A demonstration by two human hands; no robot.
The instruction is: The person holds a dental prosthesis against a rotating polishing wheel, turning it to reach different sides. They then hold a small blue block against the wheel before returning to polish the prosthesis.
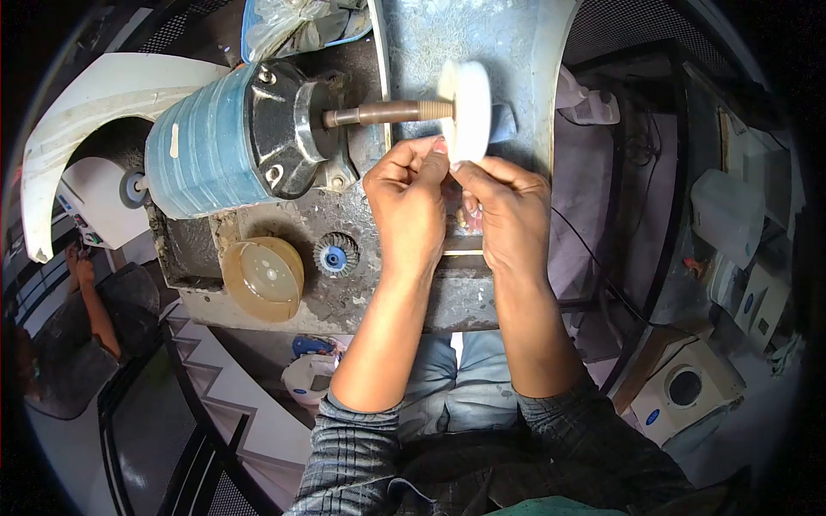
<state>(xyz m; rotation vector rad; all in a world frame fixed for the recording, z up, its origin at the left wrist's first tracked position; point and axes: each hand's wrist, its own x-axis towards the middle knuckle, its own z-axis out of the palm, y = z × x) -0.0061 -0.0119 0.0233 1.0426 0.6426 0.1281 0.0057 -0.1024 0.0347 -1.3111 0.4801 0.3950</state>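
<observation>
A white disc-shaped buffing wheel (472, 112) sits on the threaded end of a brown metal shaft (379, 113). The shaft comes out of a blue bench motor (202, 142) on the left. Just under the wheel's lower edge, my left hand (403, 193) is closed, thumb and fingers pinched close to the rim. My right hand (514, 205) is closed on the other side, its fingertips meeting the left ones below the wheel. Whatever sits between the fingertips is too small and hidden to make out.
A yellowish bowl (263, 279) of liquid and a small bristled wheel with a blue hub (335, 255) stand on the stained bench. Behind the buffing wheel is a curved light-blue guard (413, 43). A tub with plastic bags (301, 26) is at the back. Another person's arm (96, 301) shows far left.
</observation>
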